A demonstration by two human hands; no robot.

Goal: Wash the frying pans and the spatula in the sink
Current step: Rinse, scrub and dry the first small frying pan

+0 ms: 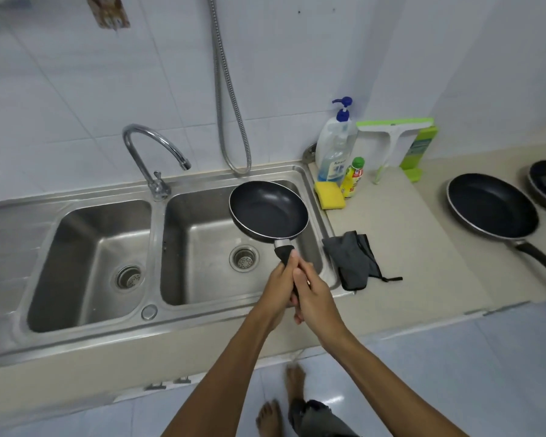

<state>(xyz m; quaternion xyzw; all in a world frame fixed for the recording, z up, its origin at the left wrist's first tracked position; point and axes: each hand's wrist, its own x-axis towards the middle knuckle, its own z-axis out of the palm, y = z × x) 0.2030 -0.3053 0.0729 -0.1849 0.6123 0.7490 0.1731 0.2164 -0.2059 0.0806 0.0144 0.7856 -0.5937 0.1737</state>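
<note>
Gripping small black pan (268, 211) handle, both hands, interior clean-looking.

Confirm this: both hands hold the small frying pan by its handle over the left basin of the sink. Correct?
Not quite. The head view shows both hands, left hand and right hand, holding the small frying pan by its handle over the right basin, not the left.

soap bottle (334, 146) | yellow sponge (329, 195) | squeegee (391, 143) | grey cloth (353, 260)
</note>
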